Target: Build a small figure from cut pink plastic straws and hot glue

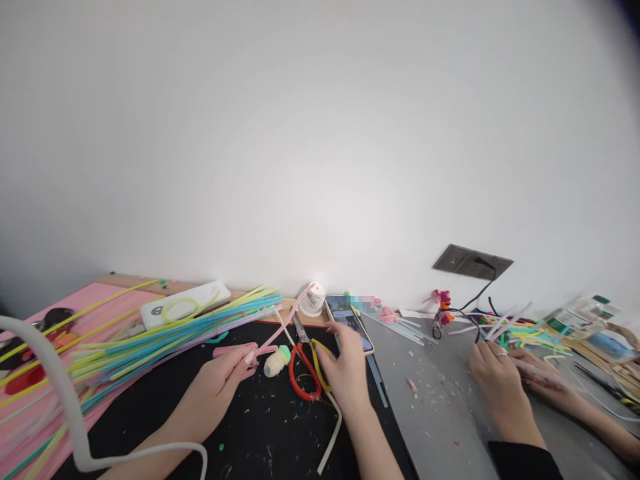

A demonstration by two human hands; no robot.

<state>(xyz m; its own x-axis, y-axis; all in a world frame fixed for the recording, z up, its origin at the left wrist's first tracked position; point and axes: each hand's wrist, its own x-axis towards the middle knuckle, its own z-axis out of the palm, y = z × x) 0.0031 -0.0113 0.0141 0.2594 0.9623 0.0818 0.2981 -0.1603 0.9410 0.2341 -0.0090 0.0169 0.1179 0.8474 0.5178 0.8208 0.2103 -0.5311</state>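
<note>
My left hand (pixel 231 373) is closed around several pink pipe cleaners (pixel 273 339), one of them reaching up toward a white paper cup (pixel 313 300). Beside its fingertips lies a small cream and green fuzzy piece (pixel 277 360). Scissors (pixel 304 373) with red and yellow handles rest on the black mat (pixel 270 427). My right hand (pixel 347 367) is just right of the scissors, thumb and fingers curved apart, with nothing visible between them. Its thumb is by the yellow handle; I cannot tell whether they touch. A cream strip (pixel 331 433) runs below this hand.
Bundled yellow, blue and purple pipe cleaners (pixel 175 347) and a white power bank (pixel 185 303) lie left. A phone (pixel 350 323) sits behind my right hand. A co-worker's hands (pixel 505 380) work at right, near coloured pipe cleaners (pixel 530 333). A white cable (pixel 65 393) crosses the left foreground.
</note>
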